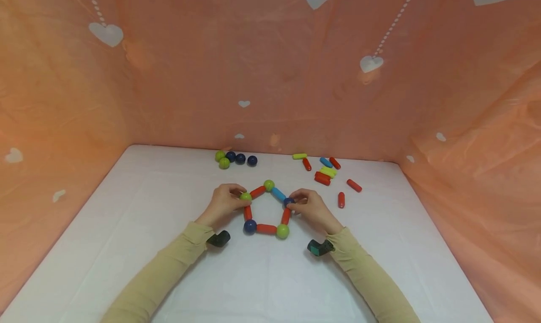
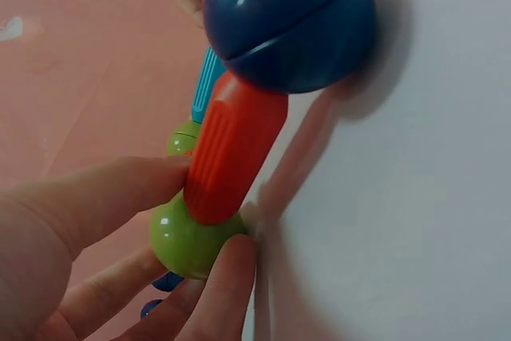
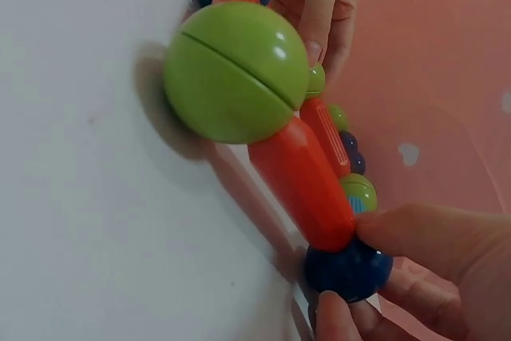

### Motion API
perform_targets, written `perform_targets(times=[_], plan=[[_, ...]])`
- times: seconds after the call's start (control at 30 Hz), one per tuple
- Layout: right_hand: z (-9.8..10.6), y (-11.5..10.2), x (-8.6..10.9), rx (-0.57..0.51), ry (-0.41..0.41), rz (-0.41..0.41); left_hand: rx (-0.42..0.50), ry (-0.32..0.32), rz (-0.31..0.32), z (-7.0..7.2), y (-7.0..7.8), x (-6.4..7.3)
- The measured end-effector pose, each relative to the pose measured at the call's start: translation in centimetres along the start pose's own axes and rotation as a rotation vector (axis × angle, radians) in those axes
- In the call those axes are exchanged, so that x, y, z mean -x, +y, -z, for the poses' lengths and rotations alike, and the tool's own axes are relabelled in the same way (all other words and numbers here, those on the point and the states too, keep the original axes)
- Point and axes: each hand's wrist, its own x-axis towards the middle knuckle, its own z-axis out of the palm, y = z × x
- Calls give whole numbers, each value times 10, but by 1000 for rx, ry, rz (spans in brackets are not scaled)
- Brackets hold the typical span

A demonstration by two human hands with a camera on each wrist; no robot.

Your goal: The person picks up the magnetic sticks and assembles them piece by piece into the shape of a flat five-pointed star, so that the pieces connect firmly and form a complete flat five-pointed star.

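Note:
A ring of balls joined by short rods lies mid-table, with red rods on most sides and a light blue rod at the upper right. My left hand pinches the green ball at the ring's left corner between thumb and fingers. At the right corner, the dark blue ball is held by my right hand. Another green ball forms the far corner. Nearest me are a dark blue ball and a green ball. Fingers partly cover both held balls.
Loose green balls and dark blue balls sit near the table's back edge. Loose rods in red, yellow-green and blue lie at the back right. An orange cloth with hearts surrounds the white table.

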Motion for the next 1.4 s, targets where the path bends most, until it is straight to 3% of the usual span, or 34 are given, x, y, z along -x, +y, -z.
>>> perform_targets(times=[0.3,0.8,1.03,1.27,1.4], plan=[[1,3,-8,-23,14,10,13,9,43,3,3,-2],[9,5,-12,-13,-17,43,27,40,54,7,-3,-3],[48,6,-1,15,46,54,60,32,82,16,-8,-2],[99,15,14,124,187,-4,80,-1,76,20,-9,-4],[118,25,22,180,223,-36,77,-18,68,22,-10,-4]])
